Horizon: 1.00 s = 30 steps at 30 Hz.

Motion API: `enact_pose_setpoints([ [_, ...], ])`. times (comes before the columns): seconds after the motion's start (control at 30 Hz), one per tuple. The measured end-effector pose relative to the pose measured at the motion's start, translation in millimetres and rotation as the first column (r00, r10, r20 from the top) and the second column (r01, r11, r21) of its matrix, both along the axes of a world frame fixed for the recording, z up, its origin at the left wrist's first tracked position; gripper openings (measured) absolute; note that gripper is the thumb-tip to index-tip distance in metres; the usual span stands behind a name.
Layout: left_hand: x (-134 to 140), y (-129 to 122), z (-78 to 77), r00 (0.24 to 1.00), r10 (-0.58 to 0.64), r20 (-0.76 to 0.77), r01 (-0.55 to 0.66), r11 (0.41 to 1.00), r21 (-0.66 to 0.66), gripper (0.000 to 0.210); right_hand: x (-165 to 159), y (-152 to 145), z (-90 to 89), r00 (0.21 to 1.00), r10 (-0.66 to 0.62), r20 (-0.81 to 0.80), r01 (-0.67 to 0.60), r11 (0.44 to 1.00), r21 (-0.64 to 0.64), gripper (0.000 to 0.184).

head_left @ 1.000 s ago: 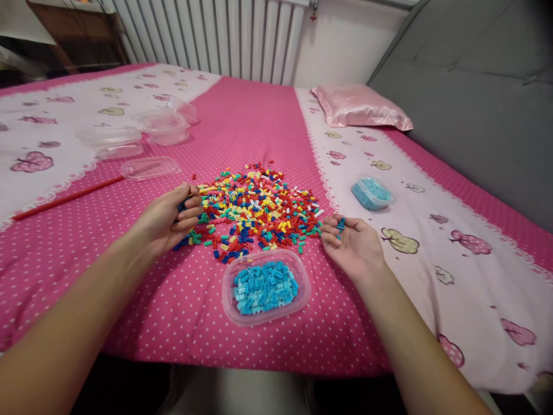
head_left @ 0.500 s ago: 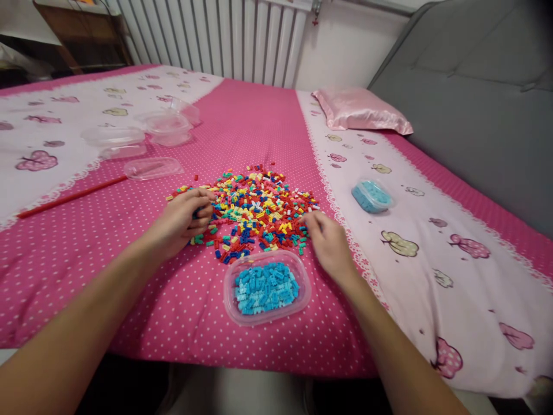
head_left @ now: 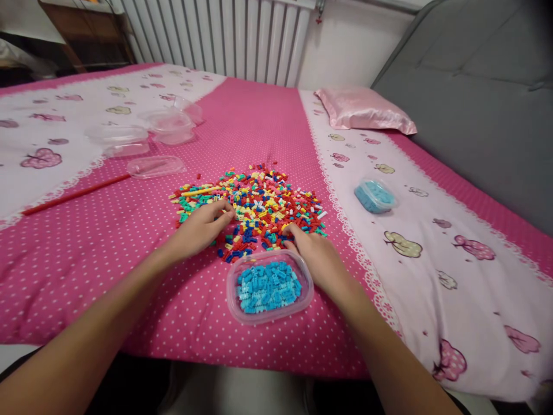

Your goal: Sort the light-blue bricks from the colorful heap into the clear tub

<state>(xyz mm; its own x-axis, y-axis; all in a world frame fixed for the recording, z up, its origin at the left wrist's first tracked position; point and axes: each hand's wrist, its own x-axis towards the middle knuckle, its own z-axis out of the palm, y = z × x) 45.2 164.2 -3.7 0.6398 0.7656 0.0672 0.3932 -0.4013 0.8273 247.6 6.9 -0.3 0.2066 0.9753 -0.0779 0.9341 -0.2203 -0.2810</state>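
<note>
A heap of small toy building bricks (head_left: 263, 199) in many colours lies spread on the bed in front of me. My left hand (head_left: 206, 226) rests at the heap's left front side, thumb and fingers drawn together over the bricks; whatever they pinch is hidden. On the right front side, my right hand (head_left: 317, 253) reaches into the bricks with its index finger stretched out and the thumb apart from it. Between my forearms stands a clear plastic tub (head_left: 233, 305), open at the top. Blue bricks (head_left: 268, 288) in lighter and darker shades fill its bottom.
A second clear tub of light-blue bricks (head_left: 375, 196) sits to the right. Several clear containers (head_left: 170, 124), a clear lid (head_left: 156, 166) and a red stick (head_left: 78, 194) lie at the left. A pink pillow (head_left: 365, 109) rests near the grey headboard (head_left: 470, 86).
My left hand has moved right, further over the bricks, uncovering the heap's left part. My right hand has shifted left and slightly nearer, beside the front tub's far edge.
</note>
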Motion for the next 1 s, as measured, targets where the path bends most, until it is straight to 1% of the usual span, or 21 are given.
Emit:
enact_pose_setpoints([
  [0.2, -0.9, 1.1, -0.7, 0.999, -0.031, -0.024, 0.032, 0.997, 0.064, 0.025, 3.1, -2.9, 1.8, 1.0, 0.017, -0.006, -0.017, 1.0, 0.0, 0.028],
  [0.33, -0.9, 0.9, -0.9, 0.999, -0.039, -0.014, 0.039, 0.998, 0.056, 0.025, 8.2, -5.2, -0.5, 0.998, 0.035, -0.053, -0.034, 0.999, 0.021, 0.03],
  [0.4, -0.7, 0.9, -1.0, 0.999, -0.039, -0.002, 0.039, 0.999, 0.026, 0.025, 9.7, -6.0, -2.2, 0.995, 0.028, -0.091, -0.025, 0.999, 0.035, 0.028],
  [0.5, 0.0, -0.3, 1.2, 0.999, -0.038, -0.008, 0.037, 0.997, -0.065, 0.026, 11.5, -6.2, -6.0, 0.983, -0.004, -0.183, 0.018, 0.997, 0.078, 0.019],
  [0.57, 1.0, -2.3, 4.9, 0.999, -0.029, -0.021, 0.026, 0.99, -0.139, 0.025, 14.1, -5.2, -8.9, 0.96, -0.025, -0.28, 0.061, 0.991, 0.119, 0.012],
  [0.63, 2.3, -4.9, 9.9, 1.0, -0.011, -0.022, 0.006, 0.977, -0.215, 0.023, 18.4, -3.5, -10.7, 0.914, -0.034, -0.405, 0.11, 0.98, 0.164, 0.007],
  [0.7, 3.8, -7.5, 15.0, 1.0, 0.015, -0.012, -0.018, 0.955, -0.296, 0.018, 23.9, -1.7, -9.3, 0.834, -0.038, -0.55, 0.175, 0.964, 0.2, 0.01],
  [0.8, 5.3, -10.5, 20.8, 0.998, 0.061, 0.001, -0.055, 0.915, -0.4, 0.014, 31.2, -1.5, 0.6, 0.656, -0.036, -0.754, 0.292, 0.933, 0.209, 0.018],
  [0.87, 5.6, -11.2, 22.7, 0.996, 0.084, 0.01, -0.071, 0.892, -0.447, 0.014, 34.6, -3.5, 9.9, 0.543, -0.009, -0.84, 0.352, 0.91, 0.218, 0.015],
  [0.9, 5.5, -11.1, 23.0, 0.996, 0.089, 0.016, -0.072, 0.881, -0.467, 0.014, 35.9, -4.9, 14.0, 0.453, 0.022, -0.891, 0.39, 0.894, 0.22, 0.011],
  [0.93, 5.3, -10.8, 23.0, 0.996, 0.092, 0.021, -0.07, 0.872, -0.485, 0.014, 37.2, -6.3, 17.2, 0.326, 0.064, -0.943, 0.438, 0.874, 0.211, 0.008],
  [1.0, 4.8, -9.4, 21.9, 0.995, 0.094, 0.032, -0.065, 0.858, -0.509, 0.015, 39.2, -8.7, 20.0, -0.006, 0.163, -0.987, 0.531, 0.837, 0.135, 0.009],
])
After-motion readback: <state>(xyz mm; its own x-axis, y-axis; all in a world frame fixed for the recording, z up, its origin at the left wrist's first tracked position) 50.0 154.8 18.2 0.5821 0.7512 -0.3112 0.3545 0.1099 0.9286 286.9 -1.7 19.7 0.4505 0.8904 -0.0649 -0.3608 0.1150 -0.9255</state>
